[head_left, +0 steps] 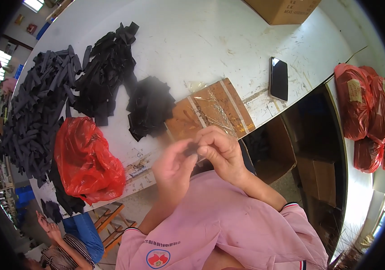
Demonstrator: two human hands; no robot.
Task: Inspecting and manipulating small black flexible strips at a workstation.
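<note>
In front of my chest, both hands meet near the table's front edge. A small dark piece of cloth (191, 149) shows between the fingertips. My left hand (172, 165), partly blurred, has its thumb and fingers closed on this piece. From the other side my right hand (223, 153) pinches it with thumb and forefinger. Just beyond my hands lies a flat, taped brown cardboard piece (184, 118). A small heap of black cloth pieces (149, 105) rests against its left side. Farther left are a longer heap of black cloth pieces (107, 74) and a large pile of dark rolled strips (39, 103).
A red plastic bag (88, 162) sits at the table's left front edge. A phone (279, 78) and a cardboard box (282, 10) are on the white table (192, 40). Red bags (359, 103) stand at right. At lower left is another person's hand (50, 228) near dark cloth.
</note>
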